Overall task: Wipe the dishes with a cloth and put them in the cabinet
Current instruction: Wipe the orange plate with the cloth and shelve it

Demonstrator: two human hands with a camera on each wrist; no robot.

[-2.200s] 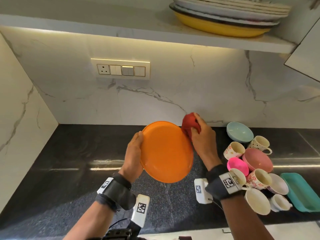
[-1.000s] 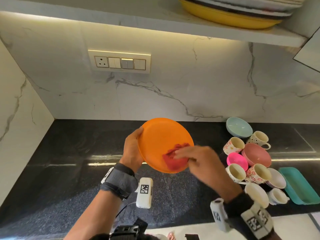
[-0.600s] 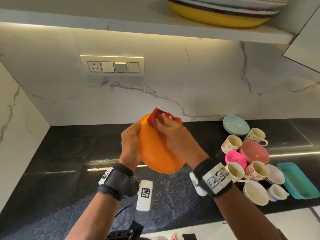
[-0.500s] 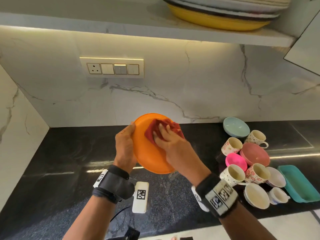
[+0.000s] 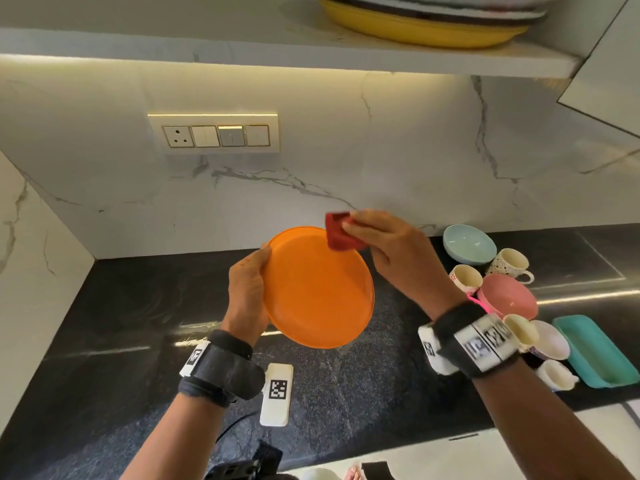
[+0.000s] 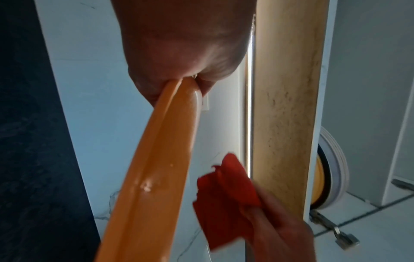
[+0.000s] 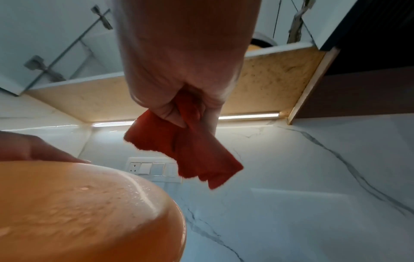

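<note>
While we held the orange plate above the counter, its face was turned toward us and tilted, with the rim running from lower left to upper right. Our left hand gripped the plate at its left edge; the left wrist view showed the rim pinched between thumb and fingers. Our right hand stood at the upper right of the plate, its fingers curled round the bunched red cloth. In the head view the cloth overlapped the upper rim. From the left wrist view the cloth appeared just beside the rim, and we could not tell whether it touched. From the right wrist view the cloth hung free above the plate, on which water droplets were visible.

We judged the governing relation as follows: the plate lay down and to the left of the cloth-holding fingers. A further wiping stroke would therefore have run diagonally across the face toward the left hand.

The cabinet shelf stood overhead, carrying a stack of plates to the right. We judged the left hand, already gripping the plate, the better placed to lift it there. Cups and bowls waited on the counter at right.
</note>
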